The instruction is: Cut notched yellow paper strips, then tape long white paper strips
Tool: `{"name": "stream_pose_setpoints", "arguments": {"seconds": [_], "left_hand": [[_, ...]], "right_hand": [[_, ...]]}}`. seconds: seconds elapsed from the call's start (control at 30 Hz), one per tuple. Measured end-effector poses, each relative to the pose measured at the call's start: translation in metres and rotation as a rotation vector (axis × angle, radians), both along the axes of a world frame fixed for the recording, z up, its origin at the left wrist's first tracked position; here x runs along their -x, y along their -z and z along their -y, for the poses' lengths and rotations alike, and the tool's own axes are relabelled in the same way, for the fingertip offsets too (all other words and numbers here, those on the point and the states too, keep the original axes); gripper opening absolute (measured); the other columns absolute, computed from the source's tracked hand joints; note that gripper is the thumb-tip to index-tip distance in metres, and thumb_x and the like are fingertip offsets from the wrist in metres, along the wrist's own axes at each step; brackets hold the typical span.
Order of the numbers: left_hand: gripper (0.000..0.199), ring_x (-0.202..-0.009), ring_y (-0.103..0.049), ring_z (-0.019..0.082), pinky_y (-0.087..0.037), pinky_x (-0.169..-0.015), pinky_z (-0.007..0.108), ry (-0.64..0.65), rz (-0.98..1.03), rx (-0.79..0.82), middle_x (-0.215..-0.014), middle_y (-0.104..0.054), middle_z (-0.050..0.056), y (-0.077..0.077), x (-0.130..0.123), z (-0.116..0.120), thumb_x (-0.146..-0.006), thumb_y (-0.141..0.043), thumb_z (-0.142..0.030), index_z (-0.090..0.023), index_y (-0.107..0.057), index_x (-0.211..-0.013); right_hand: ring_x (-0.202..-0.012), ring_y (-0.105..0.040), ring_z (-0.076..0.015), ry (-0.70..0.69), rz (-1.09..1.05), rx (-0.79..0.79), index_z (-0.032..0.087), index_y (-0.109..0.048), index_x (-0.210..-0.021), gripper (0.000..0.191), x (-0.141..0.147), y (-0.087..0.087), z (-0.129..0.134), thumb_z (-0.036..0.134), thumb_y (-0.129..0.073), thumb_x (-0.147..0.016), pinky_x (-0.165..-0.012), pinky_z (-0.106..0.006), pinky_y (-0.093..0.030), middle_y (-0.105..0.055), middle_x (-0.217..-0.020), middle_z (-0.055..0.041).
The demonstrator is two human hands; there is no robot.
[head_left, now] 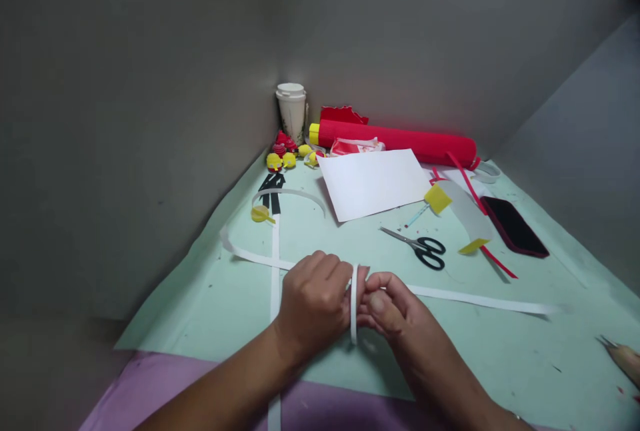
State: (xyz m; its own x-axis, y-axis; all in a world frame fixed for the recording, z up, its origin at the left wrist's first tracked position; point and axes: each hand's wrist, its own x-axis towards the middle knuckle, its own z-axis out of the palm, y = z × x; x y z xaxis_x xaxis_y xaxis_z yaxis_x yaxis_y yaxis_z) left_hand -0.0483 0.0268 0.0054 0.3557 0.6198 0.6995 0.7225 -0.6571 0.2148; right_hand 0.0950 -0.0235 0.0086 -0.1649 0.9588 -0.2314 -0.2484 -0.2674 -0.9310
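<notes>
A narrow white paper strip is curled into a ring (354,304) that stands on edge between my two hands. My left hand (316,296) is closed in a fist, knuckles up, against the ring's left side. On the other side, my right hand (393,311) has its thumb and fingers bent together at the ring. A white strip (475,299) runs out to the right from behind my right hand. Another stretch of white strip (257,258) curves away to the left of my left hand, crossing an upright white strip (275,284).
Black-handled scissors (425,248), a phone (516,226), a white sheet (375,184) and black strips (271,191) lie on the green cover (210,324). Behind are a white cup (292,111), small yellow-and-red paper pieces (283,154) and a red roll (400,141). A pointed metal tool (617,351) shows at the right edge.
</notes>
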Motion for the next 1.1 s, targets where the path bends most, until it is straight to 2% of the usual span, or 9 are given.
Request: {"name": "stream_pose_setpoints", "arguments": {"seconds": [0.13, 0.3, 0.4, 0.5, 0.57, 0.67, 0.77, 0.9, 1.1], "left_hand": [[0.026, -0.058, -0.042, 0.016, -0.03, -0.055, 0.032, 0.078, 0.02, 0.014, -0.058, -0.051, 0.002, -0.004, -0.005, 0.01, -0.085, -0.054, -0.014, -0.018, -0.052, -0.059], [0.008, -0.071, -0.052, 0.018, -0.042, -0.064, 0.032, 0.257, 0.046, 0.056, -0.077, -0.064, 0.006, -0.002, -0.008, 0.018, -0.084, -0.055, -0.01, -0.014, -0.062, -0.085], [0.013, -0.078, -0.056, 0.02, -0.046, -0.069, 0.034, 0.338, 0.09, 0.104, -0.085, -0.067, 0.008, -0.005, -0.008, 0.021, -0.083, -0.055, -0.009, -0.014, -0.063, -0.092], [0.026, -0.089, -0.059, 0.02, -0.048, -0.08, 0.035, 0.392, 0.26, 0.196, -0.097, -0.068, 0.009, -0.013, -0.005, 0.023, -0.081, -0.054, -0.007, -0.016, -0.061, -0.104], [0.019, -0.085, -0.06, 0.019, -0.048, -0.078, 0.034, 0.33, 0.431, 0.345, -0.091, -0.068, 0.007, -0.02, -0.003, 0.021, -0.083, -0.054, -0.011, -0.019, -0.062, -0.098], [0.011, -0.074, -0.059, 0.017, -0.047, -0.07, 0.03, 0.187, 0.658, 0.826, -0.078, -0.065, 0.003, -0.025, 0.002, 0.011, -0.087, -0.053, -0.026, -0.02, -0.061, -0.082], [0.019, -0.069, -0.055, 0.015, -0.044, -0.069, 0.029, 0.289, 0.805, 1.215, -0.072, -0.062, 0.002, -0.022, 0.005, -0.002, -0.087, -0.054, -0.033, -0.019, -0.06, -0.075], [0.021, -0.067, -0.05, 0.013, -0.039, -0.067, 0.027, 0.388, 0.961, 1.386, -0.071, -0.06, 0.002, -0.015, 0.006, -0.009, -0.086, -0.057, -0.035, -0.018, -0.062, -0.074], [0.019, -0.066, -0.047, 0.012, -0.036, -0.066, 0.027, 0.456, 0.969, 1.472, -0.07, -0.059, 0.001, -0.013, 0.005, -0.006, -0.083, -0.063, -0.034, -0.017, -0.063, -0.074]], "right_hand": [[-0.075, -0.047, -0.0135, 0.052, -0.183, 0.025, 0.018, -0.059, -0.089, 0.025, 0.003, -0.007, 0.001, 0.043, -0.056, -0.093, -0.072, -0.027, -0.041, -0.054, -0.081, -0.0001], [-0.074, -0.043, -0.0126, 0.069, -0.304, 0.082, 0.018, -0.061, -0.086, 0.015, 0.0, -0.02, -0.001, 0.032, -0.062, -0.089, -0.069, -0.024, -0.039, -0.052, -0.081, 0.0005], [-0.073, -0.044, -0.0132, 0.031, -0.277, 0.12, 0.018, -0.06, -0.086, 0.013, -0.011, -0.022, -0.003, 0.03, -0.064, -0.087, -0.069, -0.025, -0.039, -0.051, -0.079, 0.0005], [-0.078, -0.047, -0.0155, 0.009, -0.108, 0.053, 0.02, -0.059, -0.089, 0.013, -0.028, -0.024, -0.007, 0.033, -0.064, -0.086, -0.076, -0.028, -0.039, -0.054, -0.081, 0.0003], [-0.081, -0.049, -0.0171, 0.012, 0.11, -0.033, 0.022, -0.058, -0.086, 0.016, -0.041, -0.027, -0.01, 0.036, -0.065, -0.085, -0.075, -0.029, -0.038, -0.056, -0.082, 0.0002], [-0.075, -0.046, -0.0166, -0.101, 0.386, -0.081, 0.023, -0.056, -0.086, 0.017, -0.058, -0.033, -0.015, 0.038, -0.063, -0.086, -0.067, -0.028, -0.036, -0.053, -0.08, 0.0009], [-0.072, -0.043, -0.0152, -0.207, 0.503, -0.125, 0.022, -0.056, -0.085, 0.014, -0.067, -0.037, -0.017, 0.036, -0.059, -0.088, -0.065, -0.026, -0.035, -0.048, -0.076, 0.0023], [-0.072, -0.045, -0.0147, -0.269, 0.544, -0.124, 0.021, -0.055, -0.085, 0.012, -0.069, -0.035, -0.019, 0.032, -0.057, -0.089, -0.064, -0.026, -0.036, -0.049, -0.076, 0.0021], [-0.068, -0.044, -0.0137, -0.31, 0.541, -0.121, 0.021, -0.055, -0.083, 0.013, -0.067, -0.031, -0.021, 0.033, -0.056, -0.089, -0.06, -0.025, -0.035, -0.048, -0.073, 0.0025]]}}
